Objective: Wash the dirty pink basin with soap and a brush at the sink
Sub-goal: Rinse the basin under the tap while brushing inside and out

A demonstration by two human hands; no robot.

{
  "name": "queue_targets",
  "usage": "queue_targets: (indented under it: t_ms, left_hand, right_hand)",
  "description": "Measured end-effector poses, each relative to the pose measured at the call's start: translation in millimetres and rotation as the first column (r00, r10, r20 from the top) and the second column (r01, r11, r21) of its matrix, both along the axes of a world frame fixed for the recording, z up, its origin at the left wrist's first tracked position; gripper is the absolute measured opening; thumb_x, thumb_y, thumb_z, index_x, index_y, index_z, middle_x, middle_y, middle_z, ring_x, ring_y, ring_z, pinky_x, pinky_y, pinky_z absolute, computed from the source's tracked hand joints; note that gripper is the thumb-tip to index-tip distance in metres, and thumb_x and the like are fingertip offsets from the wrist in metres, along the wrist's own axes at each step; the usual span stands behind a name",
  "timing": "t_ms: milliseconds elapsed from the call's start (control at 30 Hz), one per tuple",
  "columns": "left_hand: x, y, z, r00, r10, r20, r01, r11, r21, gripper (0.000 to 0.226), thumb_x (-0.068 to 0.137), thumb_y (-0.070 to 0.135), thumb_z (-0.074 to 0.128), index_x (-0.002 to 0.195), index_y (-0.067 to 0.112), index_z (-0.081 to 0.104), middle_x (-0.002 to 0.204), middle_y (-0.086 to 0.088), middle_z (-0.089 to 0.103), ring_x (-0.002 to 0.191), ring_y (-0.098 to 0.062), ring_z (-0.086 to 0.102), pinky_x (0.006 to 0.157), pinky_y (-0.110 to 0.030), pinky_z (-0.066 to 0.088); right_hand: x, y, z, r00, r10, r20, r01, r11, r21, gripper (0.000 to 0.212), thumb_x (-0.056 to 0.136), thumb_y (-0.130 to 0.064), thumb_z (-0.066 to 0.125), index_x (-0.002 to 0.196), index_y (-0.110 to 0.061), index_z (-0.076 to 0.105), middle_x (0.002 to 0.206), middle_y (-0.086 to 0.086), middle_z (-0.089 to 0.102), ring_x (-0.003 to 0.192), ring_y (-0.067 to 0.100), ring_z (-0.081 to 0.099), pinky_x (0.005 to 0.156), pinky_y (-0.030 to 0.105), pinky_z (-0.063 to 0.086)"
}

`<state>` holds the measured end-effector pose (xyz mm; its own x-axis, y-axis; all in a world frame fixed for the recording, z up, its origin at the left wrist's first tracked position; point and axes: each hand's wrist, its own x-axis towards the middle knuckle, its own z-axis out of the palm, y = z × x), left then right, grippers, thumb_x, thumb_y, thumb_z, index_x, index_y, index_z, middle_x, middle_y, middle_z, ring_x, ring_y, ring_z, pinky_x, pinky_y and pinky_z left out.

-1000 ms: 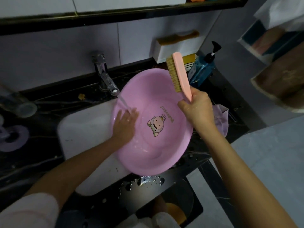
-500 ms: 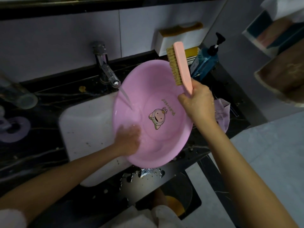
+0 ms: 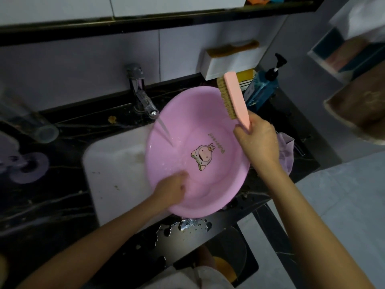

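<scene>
right hand (image 3: 258,142) grips brush (image 3: 236,97); blurred left hand (image 3: 173,187) inside pink basin (image 3: 187,109), grip unclear; lettering (image 3: 216,140) unreadable

Wet pink basin (image 3: 218,180) tilted at three o'clock of white sink (image 3: 116,174), pink brush (image 3: 235,99) upright at its one o'clock.

Basin (image 3: 208,130) over sink (image 3: 116,163), faucet (image 3: 143,101) behind, bottle (image 3: 261,88) right.

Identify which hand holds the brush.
The right hand, gripping the pink plastic scrubbing brush upright; the left hand rests inside the round pink plastic basin.
</scene>
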<state>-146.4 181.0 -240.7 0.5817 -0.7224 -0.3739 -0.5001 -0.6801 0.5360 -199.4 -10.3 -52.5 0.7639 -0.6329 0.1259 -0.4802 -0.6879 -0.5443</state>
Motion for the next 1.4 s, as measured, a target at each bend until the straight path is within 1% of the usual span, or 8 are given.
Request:
queue_targets:
  t_ms: [100, 200, 400, 533, 767, 1067, 1267, 1400]
  left_hand:
    - [28.9, 18.3, -6.5, 0.935, 0.214, 0.284, -0.192, 0.976, -0.101, 0.064, 0.088, 0.014, 0.056, 0.146, 0.011, 0.029, 0.155, -0.021, 0.015, 0.143, -0.035, 0.016, 0.116, -0.037, 0.017]
    - [44.7, 20.5, -4.6, 0.886, 0.451, 0.102, -0.444, 0.892, -0.089, 0.084, 0.092, 0.021, 0.056, 0.150, 0.015, -0.003, 0.155, -0.022, -0.010, 0.144, -0.037, 0.006, 0.113, -0.041, 0.023]
    - [39.3, 19.7, -1.3, 0.829, 0.551, -0.097, -0.558, 0.825, -0.091, 0.095, 0.089, 0.022, 0.061, 0.149, 0.018, -0.013, 0.150, -0.022, 0.010, 0.121, -0.040, 0.045, 0.095, -0.042, 0.042]
    - [23.5, 28.7, -5.8, 0.819, 0.547, -0.172, -0.540, 0.837, 0.094, 0.109, 0.082, 0.037, 0.068, 0.148, 0.011, -0.015, 0.149, -0.020, 0.016, 0.125, -0.039, 0.042, 0.100, -0.048, 0.040]
    - [40.8, 10.9, 0.5, 0.672, 0.692, -0.265, -0.707, 0.706, 0.052, 0.048, 0.100, 0.028, 0.039, 0.133, -0.005, 0.027, 0.135, -0.029, 0.044, 0.119, -0.041, 0.048, 0.097, -0.041, 0.038]
    - [13.8, 5.9, -7.3, 0.374, 0.775, -0.510, -0.866, 0.488, 0.106, 0.051, 0.102, 0.022, 0.032, 0.141, -0.004, 0.014, 0.144, -0.022, 0.033, 0.125, -0.039, 0.042, 0.099, -0.049, 0.042]
    - [9.0, 4.2, -3.7, 0.870, 0.483, 0.104, -0.491, 0.866, 0.090, 0.077, 0.093, 0.012, 0.041, 0.148, 0.006, -0.013, 0.154, -0.022, -0.013, 0.143, -0.040, 0.002, 0.117, -0.041, 0.009]
    - [46.4, -9.6, -9.4, 0.860, 0.095, 0.501, -0.172, 0.979, 0.111, 0.073, 0.088, 0.021, 0.049, 0.148, 0.001, 0.012, 0.156, -0.020, 0.007, 0.144, -0.039, 0.001, 0.114, -0.045, -0.007]
  right_hand:
    - [-9.9, -0.4, -4.1, 0.999, 0.021, 0.048, -0.024, 0.998, 0.054, 0.037, 0.094, -0.023, 0.050, 0.130, -0.015, 0.053, 0.117, 0.006, 0.066, 0.087, 0.016, 0.066, 0.061, 0.020, 0.052]
    - [-35.3, 13.5, -15.0, 0.996, -0.013, 0.094, 0.002, 0.993, 0.121, 0.044, 0.092, -0.021, 0.053, 0.135, -0.014, 0.047, 0.107, -0.002, 0.066, 0.082, 0.005, 0.063, 0.056, 0.008, 0.046]
    - [-39.8, 18.2, -16.2, 0.988, 0.064, 0.141, -0.083, 0.987, 0.135, 0.049, 0.086, -0.015, 0.057, 0.134, -0.009, 0.049, 0.101, -0.005, 0.061, 0.083, 0.009, 0.062, 0.058, 0.008, 0.044]
    - [1.0, -13.7, 11.8, 0.977, 0.203, -0.061, -0.196, 0.975, 0.106, 0.046, 0.086, -0.017, 0.057, 0.132, -0.016, 0.053, 0.098, 0.006, 0.067, 0.077, 0.018, 0.064, 0.064, 0.039, 0.056]
    - [38.1, -35.5, 26.0, 0.948, 0.234, -0.217, -0.204, 0.967, 0.152, 0.047, 0.093, -0.029, 0.052, 0.139, -0.022, 0.046, 0.133, -0.003, 0.055, 0.083, 0.010, 0.056, 0.066, 0.025, 0.045]
    - [-41.5, -10.1, -19.2, 0.996, 0.015, -0.088, -0.009, 0.997, 0.073, 0.066, 0.094, -0.035, 0.051, 0.150, -0.028, 0.017, 0.121, 0.005, 0.060, 0.098, 0.018, 0.061, 0.072, 0.027, 0.054]
    - [-18.8, -21.1, -11.3, 0.991, 0.067, -0.119, -0.065, 0.998, 0.019, 0.065, 0.091, -0.023, 0.051, 0.149, -0.029, 0.022, 0.121, 0.006, 0.062, 0.103, 0.024, 0.063, 0.073, 0.043, 0.058]
    - [6.8, -37.1, 8.4, 0.981, 0.128, -0.143, -0.113, 0.988, 0.106, 0.066, 0.087, -0.015, 0.054, 0.147, -0.029, 0.030, 0.132, 0.007, 0.057, 0.118, 0.025, 0.056, 0.088, 0.048, 0.053]
